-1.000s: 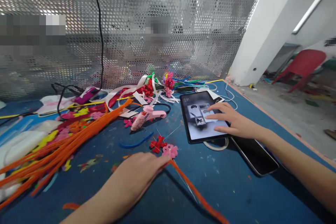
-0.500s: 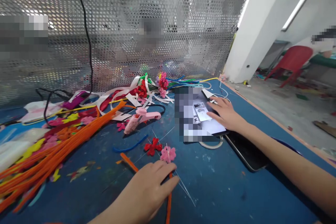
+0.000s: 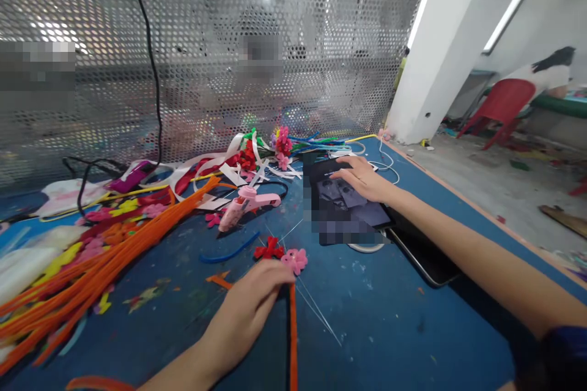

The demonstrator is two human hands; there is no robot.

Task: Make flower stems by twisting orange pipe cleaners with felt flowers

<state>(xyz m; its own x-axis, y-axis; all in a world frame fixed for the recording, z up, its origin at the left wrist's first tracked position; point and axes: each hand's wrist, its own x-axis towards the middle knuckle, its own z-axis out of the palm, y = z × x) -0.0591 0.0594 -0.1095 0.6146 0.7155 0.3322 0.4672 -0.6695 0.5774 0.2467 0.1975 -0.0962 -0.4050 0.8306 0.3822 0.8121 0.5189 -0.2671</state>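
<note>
At 6 o'clock the left hand [image 3: 247, 311] pinches the top end of an orange pipe cleaner [image 3: 292, 336] on the counter [image 3: 389, 317]. It looks light and bendy, probably best gripped near an end. At 1 o'clock the right hand [image 3: 362, 180] lies open on a tablet [image 3: 364, 214].

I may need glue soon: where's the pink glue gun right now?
Head view: the pink glue gun lies on the blue table, left of the tablet, just beyond the red flower.

Orange pipe cleaner [image 3: 292, 336], dark tablet [image 3: 343, 206]
The first lies straight (end toward the camera); the second lies flat farther right, screen lit.
</note>
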